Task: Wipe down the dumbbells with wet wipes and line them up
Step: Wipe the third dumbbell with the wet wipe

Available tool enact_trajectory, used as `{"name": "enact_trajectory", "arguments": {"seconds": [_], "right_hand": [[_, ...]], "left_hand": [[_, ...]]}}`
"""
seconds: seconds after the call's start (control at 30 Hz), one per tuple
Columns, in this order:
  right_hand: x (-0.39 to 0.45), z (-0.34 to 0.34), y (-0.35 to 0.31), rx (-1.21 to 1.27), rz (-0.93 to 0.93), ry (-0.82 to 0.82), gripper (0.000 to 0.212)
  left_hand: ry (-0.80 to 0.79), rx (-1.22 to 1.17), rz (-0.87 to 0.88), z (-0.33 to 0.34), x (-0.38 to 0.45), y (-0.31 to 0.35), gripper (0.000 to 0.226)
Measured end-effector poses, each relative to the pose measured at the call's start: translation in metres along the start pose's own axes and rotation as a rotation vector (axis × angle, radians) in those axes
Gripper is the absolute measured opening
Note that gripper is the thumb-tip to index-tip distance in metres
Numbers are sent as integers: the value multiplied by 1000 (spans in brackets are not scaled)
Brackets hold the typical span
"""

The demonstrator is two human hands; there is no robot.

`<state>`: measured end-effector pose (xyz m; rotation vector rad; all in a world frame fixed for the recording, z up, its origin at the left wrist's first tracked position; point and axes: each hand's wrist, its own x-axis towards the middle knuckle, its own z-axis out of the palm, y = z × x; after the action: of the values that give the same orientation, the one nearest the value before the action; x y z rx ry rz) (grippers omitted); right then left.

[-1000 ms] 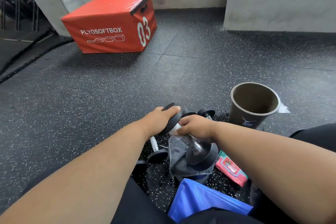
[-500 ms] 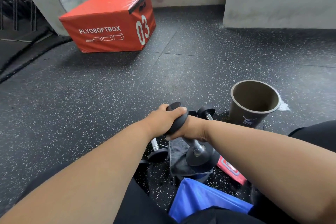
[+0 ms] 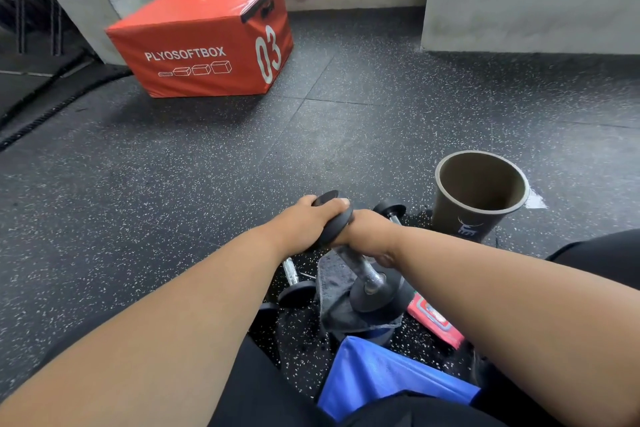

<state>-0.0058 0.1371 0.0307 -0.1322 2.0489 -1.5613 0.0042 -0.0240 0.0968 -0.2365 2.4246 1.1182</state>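
Observation:
A black dumbbell [image 3: 372, 291] with a chrome handle stands tilted on a dark grey cloth [image 3: 337, 302] on the floor. My left hand [image 3: 304, 222] grips its upper head. My right hand [image 3: 372, 236] is wrapped around the upper part of the handle; whether a wipe is under the fingers is hidden. A second dumbbell [image 3: 292, 282] lies on the floor to the left, a third dumbbell [image 3: 389, 210] just behind my right hand. A red wet-wipe pack [image 3: 434, 321] lies under my right forearm.
A dark paper bin [image 3: 479, 198] stands open on the right. An orange plyo box [image 3: 204, 45] sits at the back left. A blue bag [image 3: 384, 378] lies between my legs. Speckled rubber floor stretches to the left and ahead. A concrete wall stands at the back right.
My right hand has slid up the handle toward the upper head, leaving more chrome bare below. The left hand keeps its grip on the head.

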Motion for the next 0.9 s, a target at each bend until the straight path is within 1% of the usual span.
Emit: {"name": "enact_trajectory", "arguments": {"seconds": [0.07,0.13,0.27,0.33,0.37,0.43,0.47,0.57,0.63,0.7,0.8,0.83,0.9], "right_hand": [[-2,-6,3,-34,-2,1,14],[-3,-14,7,-73,-29,-14,12],[-7,-24,22,-83,18,-207,9],[-6,-27,28,-67,33,-262,9],[-6,-28,29,-76,29,-265,8],[-5,-28,26,-107,-1,-248,23],[-3,-28,24,-119,-12,-238,26],[2,-27,15,-167,-32,-189,18],[6,-26,13,-230,-58,-159,21],[9,-26,14,-250,-71,-162,23],[7,-28,15,-218,-55,-169,41],[5,-30,15,-186,-49,-186,41],[1,-33,15,-147,-27,-232,21]], "left_hand": [[-1,7,0,0,0,-1,95],[6,7,-2,0,0,-2,94],[2,14,-8,0,1,-4,103],[-6,5,-11,-1,0,-5,102],[-8,8,-9,-1,0,-5,101],[-7,16,-1,-2,-2,-4,101],[-7,19,1,-2,-3,-4,102],[-4,36,-4,0,-2,-3,111],[2,36,-11,1,2,-4,112],[-4,31,-11,0,4,-5,109],[-2,31,-12,-1,2,-2,109],[-3,33,-9,-2,1,-2,109],[-3,35,-10,-2,1,-2,108]]}}
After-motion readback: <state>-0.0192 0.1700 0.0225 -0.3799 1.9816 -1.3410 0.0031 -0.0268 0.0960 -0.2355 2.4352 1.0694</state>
